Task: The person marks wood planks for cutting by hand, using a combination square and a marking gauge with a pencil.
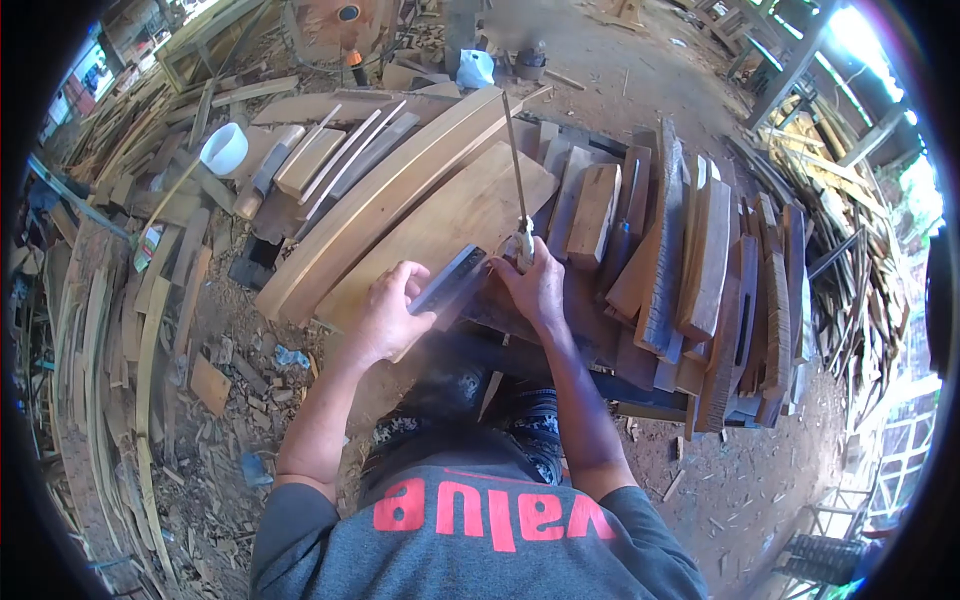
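My left hand (395,310) is closed around the near left end of a short wooden block (447,283) with a dark, smooth upper face; motion blurs its lower edge. At the block's right end, my right hand (535,285) wraps around the pale handle of what looks like a handsaw (517,165). Its long, thin, rusty-brown blade is seen edge-on and points away from me. Behind the block lies a wide, flat board (450,215) on the work surface. Whether the saw touches the block cannot be made out.
A long curved beam (390,195) lies beyond the board. Several thick wood pieces (705,260) are lined up to the right. A white bucket (224,149) stands at the left among offcuts, and a white plastic bag (476,69) is at the back. Scraps litter the ground.
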Demonstrator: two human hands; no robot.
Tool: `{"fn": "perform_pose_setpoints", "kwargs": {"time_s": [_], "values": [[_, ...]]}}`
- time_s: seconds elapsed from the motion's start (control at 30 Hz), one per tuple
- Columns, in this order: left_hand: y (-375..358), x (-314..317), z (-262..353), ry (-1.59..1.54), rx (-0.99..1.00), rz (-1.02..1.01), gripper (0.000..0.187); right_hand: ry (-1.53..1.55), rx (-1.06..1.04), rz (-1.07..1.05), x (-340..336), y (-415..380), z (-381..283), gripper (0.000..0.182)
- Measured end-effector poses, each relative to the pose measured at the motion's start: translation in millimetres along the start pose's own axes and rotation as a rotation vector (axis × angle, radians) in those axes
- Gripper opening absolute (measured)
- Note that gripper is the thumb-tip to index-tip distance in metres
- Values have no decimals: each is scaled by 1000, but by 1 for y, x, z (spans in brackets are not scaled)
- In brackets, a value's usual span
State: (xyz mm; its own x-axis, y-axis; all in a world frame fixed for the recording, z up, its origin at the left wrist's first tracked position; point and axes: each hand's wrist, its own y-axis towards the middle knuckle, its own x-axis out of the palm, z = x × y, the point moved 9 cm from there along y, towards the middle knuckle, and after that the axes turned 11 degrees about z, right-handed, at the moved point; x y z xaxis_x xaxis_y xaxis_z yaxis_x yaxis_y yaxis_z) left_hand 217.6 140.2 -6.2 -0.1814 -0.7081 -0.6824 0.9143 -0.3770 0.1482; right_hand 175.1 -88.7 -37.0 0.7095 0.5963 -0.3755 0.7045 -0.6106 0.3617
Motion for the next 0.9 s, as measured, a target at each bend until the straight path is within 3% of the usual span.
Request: {"fn": "perform_pose_setpoints", "kwargs": {"time_s": [0.47, 0.8, 0.9], "values": [[63, 55, 14, 39, 86, 216, 49, -13, 39, -10, 0, 0, 4, 44], [45, 53, 31, 1, 200, 344, 53, -33, 66, -33, 0, 0, 3, 46], [37, 53, 29, 18, 111, 269, 48, -21, 79, -52, 1, 0, 4, 45]]}}
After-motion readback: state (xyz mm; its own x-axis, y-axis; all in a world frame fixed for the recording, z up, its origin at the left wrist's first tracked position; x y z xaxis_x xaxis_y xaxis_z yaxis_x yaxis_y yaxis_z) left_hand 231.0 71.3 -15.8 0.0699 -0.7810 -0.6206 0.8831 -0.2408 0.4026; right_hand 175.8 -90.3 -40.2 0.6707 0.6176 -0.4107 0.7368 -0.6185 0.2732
